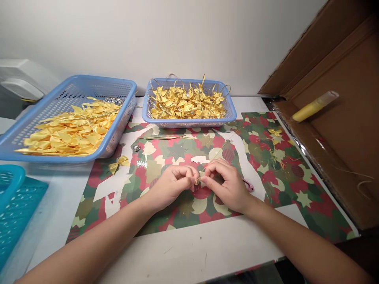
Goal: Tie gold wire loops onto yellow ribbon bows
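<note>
My left hand (173,184) and my right hand (226,184) meet at the middle of the table, fingers pinched together on a small yellow ribbon bow (200,178). A thin gold cord (217,154) runs up and to the right from the pinch. Both hands rest on a patterned red and green paper sheet (266,173). A pink object (248,185) pokes out from under my right hand; I cannot make out what it is.
A blue basket (124,118) of plain yellow bows stands at the back left. A smaller blue basket (231,112) holds bows with gold loops. A loose bow (118,163), a small silver bell (136,148), a teal basket (14,197) and a cardboard box (340,138) with a yellow tube (314,106) lie around.
</note>
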A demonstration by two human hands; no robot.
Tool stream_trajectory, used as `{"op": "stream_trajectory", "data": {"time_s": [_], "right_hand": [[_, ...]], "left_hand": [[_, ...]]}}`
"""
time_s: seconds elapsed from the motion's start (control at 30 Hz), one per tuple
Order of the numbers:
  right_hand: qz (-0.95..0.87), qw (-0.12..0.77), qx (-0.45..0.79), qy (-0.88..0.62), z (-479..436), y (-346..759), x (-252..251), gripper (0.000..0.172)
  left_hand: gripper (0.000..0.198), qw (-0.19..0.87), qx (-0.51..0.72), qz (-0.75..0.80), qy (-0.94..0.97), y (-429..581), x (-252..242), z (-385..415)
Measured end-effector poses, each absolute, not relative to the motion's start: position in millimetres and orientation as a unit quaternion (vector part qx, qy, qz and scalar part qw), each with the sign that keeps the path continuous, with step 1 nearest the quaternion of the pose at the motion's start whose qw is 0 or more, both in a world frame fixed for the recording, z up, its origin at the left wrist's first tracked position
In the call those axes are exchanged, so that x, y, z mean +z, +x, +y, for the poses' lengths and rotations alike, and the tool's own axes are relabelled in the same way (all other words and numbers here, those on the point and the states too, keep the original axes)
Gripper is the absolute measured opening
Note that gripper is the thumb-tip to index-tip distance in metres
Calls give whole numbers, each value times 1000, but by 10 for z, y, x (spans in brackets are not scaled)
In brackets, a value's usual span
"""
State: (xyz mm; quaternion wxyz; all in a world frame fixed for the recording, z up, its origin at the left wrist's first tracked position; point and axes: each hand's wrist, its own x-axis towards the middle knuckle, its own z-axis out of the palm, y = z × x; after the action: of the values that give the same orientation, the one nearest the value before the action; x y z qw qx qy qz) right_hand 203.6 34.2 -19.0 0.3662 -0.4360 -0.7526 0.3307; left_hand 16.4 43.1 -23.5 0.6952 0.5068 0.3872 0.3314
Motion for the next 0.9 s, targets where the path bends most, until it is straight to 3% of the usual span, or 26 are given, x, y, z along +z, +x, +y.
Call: {"op": "stream_trajectory", "data": {"time_s": [0.33,0.63,0.9], "right_hand": [[-756,460,227,-406,312,2030,-172,14],[-804,372,252,-390,216,1936,-154,13],[-794,377,306,-367,254,1995,-153,18]], "left_hand": [[24,713,352,399,456,164,-262,427],[25,694,356,390,490,189,-234,414],[28,620,366,389,575,208,-192,362]]}}
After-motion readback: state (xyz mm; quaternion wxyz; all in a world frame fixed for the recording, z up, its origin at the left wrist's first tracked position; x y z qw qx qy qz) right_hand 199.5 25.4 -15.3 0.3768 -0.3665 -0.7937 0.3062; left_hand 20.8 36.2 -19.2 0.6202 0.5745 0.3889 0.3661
